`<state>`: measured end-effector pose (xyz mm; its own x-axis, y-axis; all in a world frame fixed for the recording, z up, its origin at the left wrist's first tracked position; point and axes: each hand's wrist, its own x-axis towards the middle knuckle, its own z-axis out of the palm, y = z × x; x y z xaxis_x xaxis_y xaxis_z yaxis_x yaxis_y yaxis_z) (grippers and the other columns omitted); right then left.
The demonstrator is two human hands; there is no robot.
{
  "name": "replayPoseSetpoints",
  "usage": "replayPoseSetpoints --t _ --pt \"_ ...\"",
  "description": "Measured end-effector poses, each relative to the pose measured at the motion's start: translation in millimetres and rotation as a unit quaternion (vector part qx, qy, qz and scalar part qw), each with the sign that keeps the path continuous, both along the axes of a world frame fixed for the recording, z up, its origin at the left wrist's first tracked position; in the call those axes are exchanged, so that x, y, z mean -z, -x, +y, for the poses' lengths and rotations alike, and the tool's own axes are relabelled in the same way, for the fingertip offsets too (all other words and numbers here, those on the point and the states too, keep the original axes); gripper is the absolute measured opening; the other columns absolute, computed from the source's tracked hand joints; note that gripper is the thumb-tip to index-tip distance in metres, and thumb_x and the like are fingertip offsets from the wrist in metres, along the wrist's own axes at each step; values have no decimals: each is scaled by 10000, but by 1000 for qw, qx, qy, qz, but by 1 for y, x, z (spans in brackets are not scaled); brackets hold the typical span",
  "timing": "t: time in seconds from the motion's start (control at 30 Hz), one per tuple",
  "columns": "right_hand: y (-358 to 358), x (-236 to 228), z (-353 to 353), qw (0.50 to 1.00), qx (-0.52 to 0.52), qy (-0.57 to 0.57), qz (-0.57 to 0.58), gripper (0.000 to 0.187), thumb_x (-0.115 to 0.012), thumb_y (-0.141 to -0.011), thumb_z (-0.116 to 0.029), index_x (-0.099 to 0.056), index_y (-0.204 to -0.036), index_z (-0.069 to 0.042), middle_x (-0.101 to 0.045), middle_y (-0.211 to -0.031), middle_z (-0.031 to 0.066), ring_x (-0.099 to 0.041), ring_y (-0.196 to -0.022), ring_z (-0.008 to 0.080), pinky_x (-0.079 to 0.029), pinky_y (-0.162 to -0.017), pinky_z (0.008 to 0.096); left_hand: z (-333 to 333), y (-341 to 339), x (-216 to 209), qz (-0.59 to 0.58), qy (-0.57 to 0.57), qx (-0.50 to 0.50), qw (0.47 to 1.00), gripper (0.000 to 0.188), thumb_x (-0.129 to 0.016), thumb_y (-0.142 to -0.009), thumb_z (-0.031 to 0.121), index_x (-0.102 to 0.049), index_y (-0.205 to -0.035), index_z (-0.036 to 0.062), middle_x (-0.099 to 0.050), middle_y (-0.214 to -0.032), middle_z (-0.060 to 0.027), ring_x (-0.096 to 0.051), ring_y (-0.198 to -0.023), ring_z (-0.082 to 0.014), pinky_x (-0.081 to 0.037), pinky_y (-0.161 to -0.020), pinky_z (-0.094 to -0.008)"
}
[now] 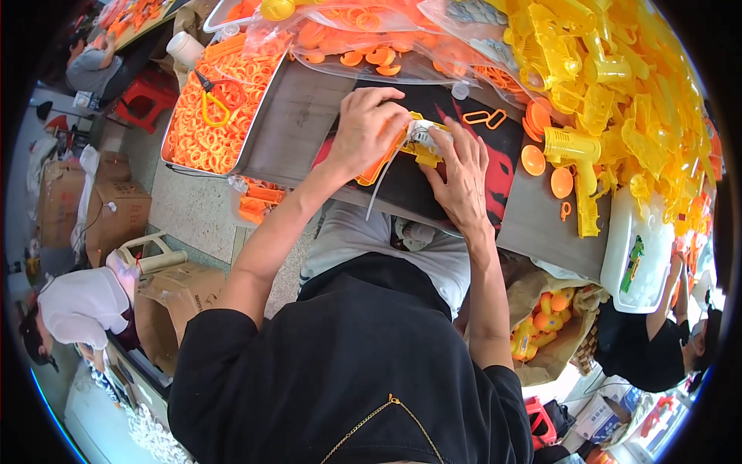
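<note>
On a black and red mat [502,158] in front of me lies a yellow and orange plastic toy housing [427,158] with a white inner part [421,138] showing in it. From its left side a thin whitish tube or strip [379,185] hangs toward my lap. My left hand [367,130] grips the housing's left end with bent fingers, its fingertips partly hidden. Against the right end, my right hand [462,174] holds it between the thumb below and the fingers above. Just beyond the right hand lie orange rounded loops [485,118].
A tray of orange rings [202,127] with yellow-handled scissors [212,108] stands left. Yellow toy gun shells [595,93] pile up right, beside orange cups [562,183] and a white bin [622,263]. Bags of orange parts [379,58] lie at the back. Co-workers sit on both sides.
</note>
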<state>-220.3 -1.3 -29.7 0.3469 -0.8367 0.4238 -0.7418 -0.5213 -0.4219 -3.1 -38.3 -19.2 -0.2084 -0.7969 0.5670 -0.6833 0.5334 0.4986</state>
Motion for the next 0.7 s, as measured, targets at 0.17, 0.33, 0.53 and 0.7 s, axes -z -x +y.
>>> replayPoseSetpoints --t 0.17,0.33,0.53,0.7 --pt "1 7 1 1000 3 -20 0 665 -793 -828 -136 -529 -1439 -147 -495 -1494 120 -477 -1364 308 -267 -1195 514 -4 5 -2 -52 -63 25 996 167 -756 -883 251 -711 -940 101 -607 -1299 -64 -542 -1231 -263 -363 -1071 -438" --pt "-2 9 0 999 -3 -28 -31 647 -791 -836 -148 -537 -1431 -143 -497 -1489 121 -489 -1347 315 -274 -1189 513 5 9 -5 -63 -51 15 997 209 -825 -791 220 -696 -914 110 -575 -1359 -79 -515 -1283 -277 -349 -1095 -453" --pt "-3 16 1 999 10 -4 -43 651 -803 -815 -125 -552 -1415 -156 -512 -1465 110 -509 -1318 309 -295 -1168 517 16 21 1 -101 41 -29 994 223 -851 -731 131 -692 -885 109 -564 -1394 -88 -514 -1291 -288 -359 -1095 -452" --pt "-5 17 2 999 10 -1 -45 659 -801 -816 -120 -546 -1422 -157 -510 -1467 112 -510 -1317 309 -301 -1165 510 14 18 8 9 -6 -10 1000 204 -856 -727 84 -712 -871 92 -559 -1403 -88 -527 -1277 -303 -401 -1071 -449"
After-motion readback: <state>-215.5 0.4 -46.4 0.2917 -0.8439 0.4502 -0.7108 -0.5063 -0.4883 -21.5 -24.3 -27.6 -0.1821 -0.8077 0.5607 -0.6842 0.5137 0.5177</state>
